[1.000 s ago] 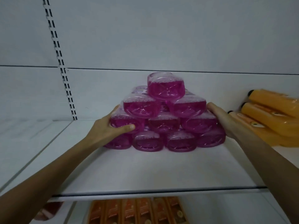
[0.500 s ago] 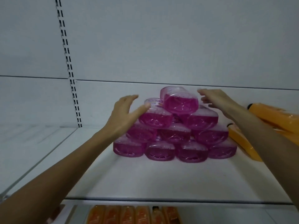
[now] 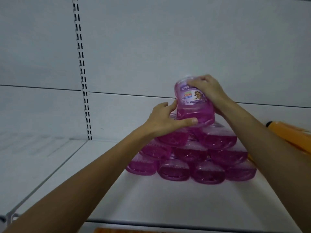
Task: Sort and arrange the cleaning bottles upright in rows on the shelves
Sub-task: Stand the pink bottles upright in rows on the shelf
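Left grip (image 3: pixel 165 121) wraps the base of the top pink bottle (image 3: pixel 193 105), right grip (image 3: pixel 208 91) clamps its shoulder, bottle near upright atop the pile (image 3: pixel 202 158). Lift straight up (round btls below could roll), set on shelf (image 3: pixel 151 199) left of pile, label fwd.

White shelf (image 3: pixel 151 199) bears pink bottles (image 3: pixel 207 174), perhaps orange bottles (image 3: pixel 292 137).

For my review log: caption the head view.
Left hand and right hand hold the top pink bottle upright above the bottle pyramid.
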A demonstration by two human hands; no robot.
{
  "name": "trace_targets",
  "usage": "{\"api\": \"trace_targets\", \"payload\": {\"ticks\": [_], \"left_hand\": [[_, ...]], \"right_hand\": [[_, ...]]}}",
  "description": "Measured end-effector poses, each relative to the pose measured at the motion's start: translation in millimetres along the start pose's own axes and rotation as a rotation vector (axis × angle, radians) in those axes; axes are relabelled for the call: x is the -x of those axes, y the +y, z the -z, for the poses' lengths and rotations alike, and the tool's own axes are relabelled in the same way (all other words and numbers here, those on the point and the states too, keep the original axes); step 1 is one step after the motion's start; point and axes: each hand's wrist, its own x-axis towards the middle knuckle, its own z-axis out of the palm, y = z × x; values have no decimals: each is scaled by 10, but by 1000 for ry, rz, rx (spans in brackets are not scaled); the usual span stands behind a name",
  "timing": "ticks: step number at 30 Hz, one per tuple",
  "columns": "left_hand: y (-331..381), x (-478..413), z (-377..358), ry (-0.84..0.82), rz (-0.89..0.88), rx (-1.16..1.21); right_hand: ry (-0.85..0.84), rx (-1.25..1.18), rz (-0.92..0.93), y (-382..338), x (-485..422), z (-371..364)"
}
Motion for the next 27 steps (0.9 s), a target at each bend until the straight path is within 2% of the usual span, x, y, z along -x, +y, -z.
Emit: {"api": "trace_targets", "payload": {"ticks": [3,6,8,10,14,17,20,21,22,23,25,27], "left_hand": [[36,111,155,32,-97,387],[-47,244,432,140,-164,525],[-232,391,658,161,-185,522],[-540,565,844,158,-173,463],[-1246,864,1008,149,-86,344],[-1635,1013,1019,122,-12,284],[-1876,1150,947,114,105,197],[-1921,1186,913,131,148,161],[-1960,1210,886,161,180,22],[-1942,1232,892,170,210,-246],[-1928,1273,920,77,267,-777],[-1929,1311,947,-51,298,-939]], "right_hand": [[59,-35,155,-361,109,-162],[50,-181,253,-627,228,-489],[-19,-168,284,-746,270,-746],[-182,-95,272,-808,287,-1004],[-539,219,113,-752,274,-1498],[-651,363,24,-593,258,-1939],[-689,462,3,-394,251,-2277],[-682,458,-18,-347,236,-2332],[-662,439,-37,-319,220,-2363],[-635,433,-37,-300,202,-2385],[-563,527,56,-267,190,-2444],[-483,626,176,-218,203,-2553]]}}
